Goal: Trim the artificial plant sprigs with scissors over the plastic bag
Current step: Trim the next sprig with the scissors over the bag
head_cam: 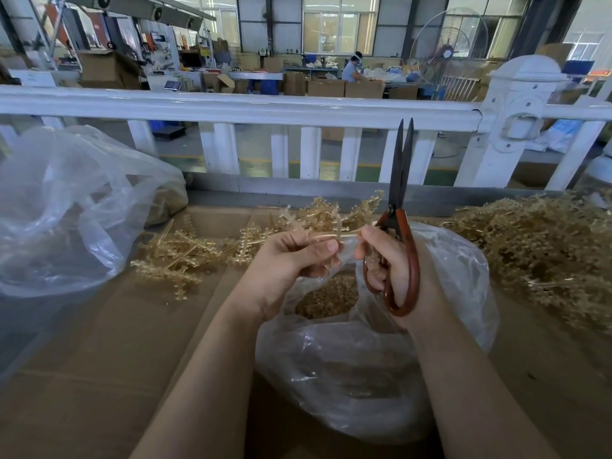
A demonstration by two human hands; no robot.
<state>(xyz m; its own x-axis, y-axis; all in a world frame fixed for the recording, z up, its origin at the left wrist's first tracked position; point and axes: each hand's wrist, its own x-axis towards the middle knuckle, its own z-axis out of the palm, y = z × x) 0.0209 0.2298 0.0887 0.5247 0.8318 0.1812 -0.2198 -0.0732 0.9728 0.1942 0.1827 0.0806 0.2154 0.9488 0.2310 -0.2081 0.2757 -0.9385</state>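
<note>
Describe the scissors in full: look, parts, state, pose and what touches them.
The scissors have two long, dark, dull metal blades and large reddish-brown loop handles joined at a pivot. The blades point straight up and away from the person, almost closed, with a thin gap near the tips. The right hand grips them, fingers curled through the loops, above the open plastic bag. The blades cut nothing; the pale sprig held by both hands passes just below the pivot.

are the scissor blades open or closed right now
Nearly closed. The scissors point upward in the right hand, with only a thin sliver of gap between the blade tips, and no sprig between them.
</note>
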